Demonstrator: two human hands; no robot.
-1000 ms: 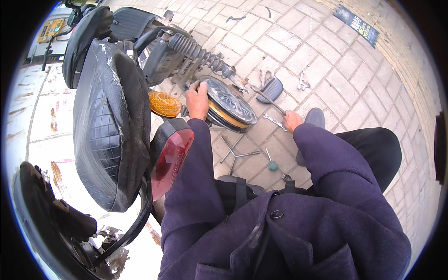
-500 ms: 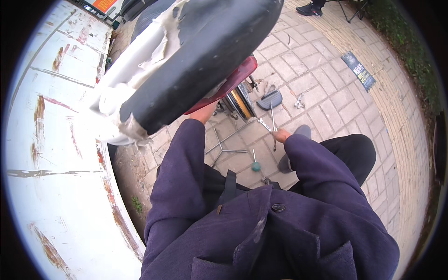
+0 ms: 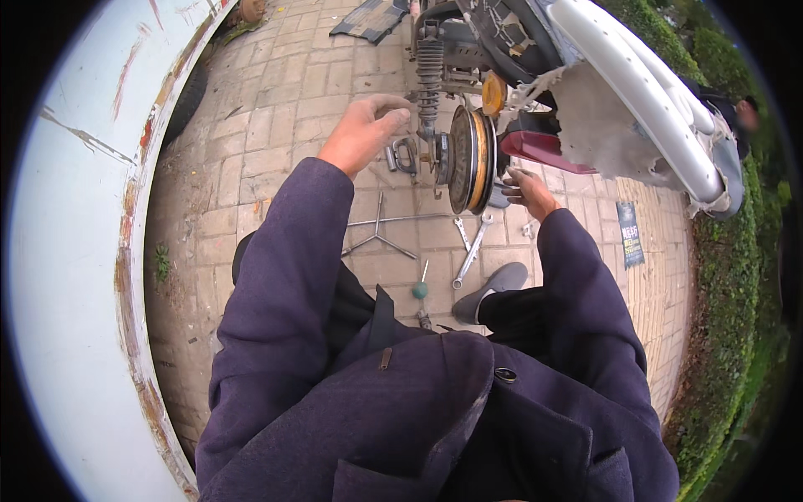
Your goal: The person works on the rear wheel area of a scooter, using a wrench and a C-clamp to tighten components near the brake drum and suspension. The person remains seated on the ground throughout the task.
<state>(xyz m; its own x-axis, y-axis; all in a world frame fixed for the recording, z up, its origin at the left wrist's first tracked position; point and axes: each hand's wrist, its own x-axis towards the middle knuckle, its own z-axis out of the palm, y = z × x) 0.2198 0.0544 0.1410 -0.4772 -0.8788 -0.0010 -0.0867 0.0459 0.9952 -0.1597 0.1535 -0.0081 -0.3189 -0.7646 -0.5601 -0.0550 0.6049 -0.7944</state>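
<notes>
My left hand (image 3: 368, 134) is raised beside a spring shock absorber (image 3: 429, 75), fingers partly curled and apart, with nothing visible in it. A wheel hub or rim (image 3: 470, 159), tyreless, with a rusty yellow band, is mounted low on the vehicle between my hands. On its other side, my right hand (image 3: 530, 192) has its fingers apart and close to the axle end; whether they touch it cannot be seen. Two wrenches (image 3: 473, 251) lie on the paving below the wheel. A three-armed socket wrench (image 3: 378, 233) and a green-handled screwdriver (image 3: 420, 289) lie nearby.
The torn seat with its silver rail (image 3: 640, 92) overhangs on the right, above a red tail light (image 3: 544, 151). A scuffed white panel (image 3: 75, 251) stands along the left. A hedge (image 3: 728, 335) borders the right, and a printed sheet (image 3: 630, 234) lies on the paving.
My view has swung, so the seat now appears farther right and the wheel is exposed. My right hand has let go of a wrench and moved up to the wheel. My left hand has come into fuller view.
</notes>
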